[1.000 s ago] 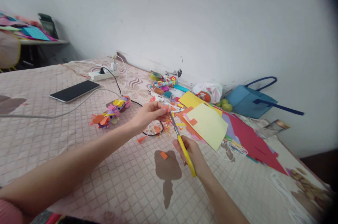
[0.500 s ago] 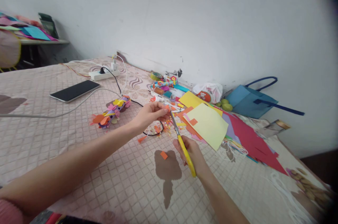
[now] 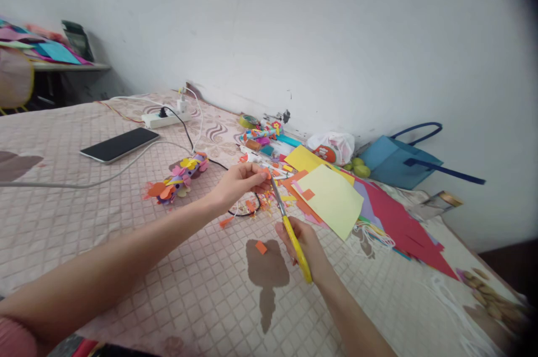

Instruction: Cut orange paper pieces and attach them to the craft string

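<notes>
Between the thumb and fingers of my left hand (image 3: 241, 184) is a small piece of orange paper (image 3: 266, 173), partly hidden by the fingertips. My right hand (image 3: 306, 242) grips the yellow handles of a pair of scissors (image 3: 295, 242), whose blade tips meet the paper's edge. A loose orange paper square (image 3: 261, 247) lies on the tablecloth in front of my hands. Under and beyond my left hand are colourful paper scraps (image 3: 265, 203). To the left lies a purple paper roll decorated with paper flowers (image 3: 185, 175).
Sheets of coloured paper (image 3: 336, 203), white string (image 3: 376, 235) and a blue bag (image 3: 397, 161) lie to the right. At the left are a tablet (image 3: 120, 145) and a power strip (image 3: 165, 118) with trailing cables. A white wall (image 3: 269, 37) bounds the table's far side.
Almost nothing differs. Both hands keep their places, with the scissor blades still at the orange paper.
</notes>
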Tool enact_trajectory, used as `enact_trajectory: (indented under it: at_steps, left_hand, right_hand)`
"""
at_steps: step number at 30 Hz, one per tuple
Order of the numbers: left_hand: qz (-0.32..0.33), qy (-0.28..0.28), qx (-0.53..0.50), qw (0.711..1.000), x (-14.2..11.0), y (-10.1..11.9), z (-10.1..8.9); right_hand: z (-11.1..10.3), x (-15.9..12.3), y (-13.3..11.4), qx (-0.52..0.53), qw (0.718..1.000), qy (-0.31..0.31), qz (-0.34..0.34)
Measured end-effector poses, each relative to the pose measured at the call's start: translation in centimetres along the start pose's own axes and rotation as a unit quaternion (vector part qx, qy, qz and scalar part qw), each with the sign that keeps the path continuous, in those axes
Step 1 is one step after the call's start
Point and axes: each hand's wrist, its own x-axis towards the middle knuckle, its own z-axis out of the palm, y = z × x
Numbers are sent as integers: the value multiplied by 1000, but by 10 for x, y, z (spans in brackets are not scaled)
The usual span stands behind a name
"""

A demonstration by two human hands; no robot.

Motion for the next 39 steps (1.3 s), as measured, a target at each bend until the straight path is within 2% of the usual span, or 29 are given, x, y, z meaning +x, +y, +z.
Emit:
enact_trajectory:
  at_steps: [29,39]
  left_hand:
    - [-2,5,-12,1000,1,1,-1]
    - [-4,-13,1,1000,0,2,-1]
  right_hand:
    - [0,-1,-1,-6,1000,7,-4]
    - [0,0,-3,-25,999,15,-19]
